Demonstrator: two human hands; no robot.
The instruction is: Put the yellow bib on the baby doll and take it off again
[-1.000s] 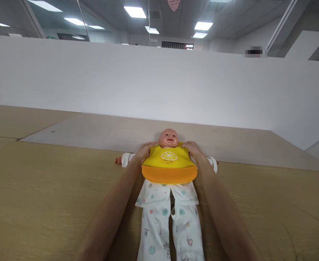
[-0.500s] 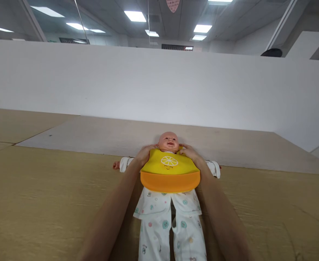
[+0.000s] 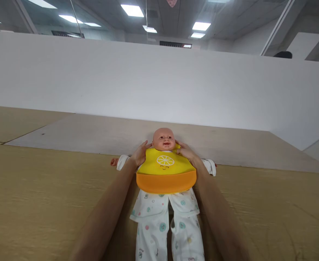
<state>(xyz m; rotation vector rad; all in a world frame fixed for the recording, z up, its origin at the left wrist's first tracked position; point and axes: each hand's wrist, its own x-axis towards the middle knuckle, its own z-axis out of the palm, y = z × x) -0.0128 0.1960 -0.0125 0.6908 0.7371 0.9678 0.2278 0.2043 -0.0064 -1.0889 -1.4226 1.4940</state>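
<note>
While the left hand (image 3: 140, 154), fingers (image 3: 146, 145) spread, has slid off the bib (image 3: 166, 174), the right hand (image 3: 185, 151) pinches its corner.

A tan wood-grain worktop (image 3: 39, 195) fills the lower view, with a paler board (image 3: 66, 132) lying beyond it; a tall white wall (image 3: 148, 79) rises behind both; above it, glass panels (image 3: 74, 18) reflect the room; square ceiling lights (image 3: 132, 10) shine from a grey ceiling (image 3: 235, 14); a small heart-shaped sign (image 3: 171, 2) hangs near a distant dark vent (image 3: 175, 44).
</note>
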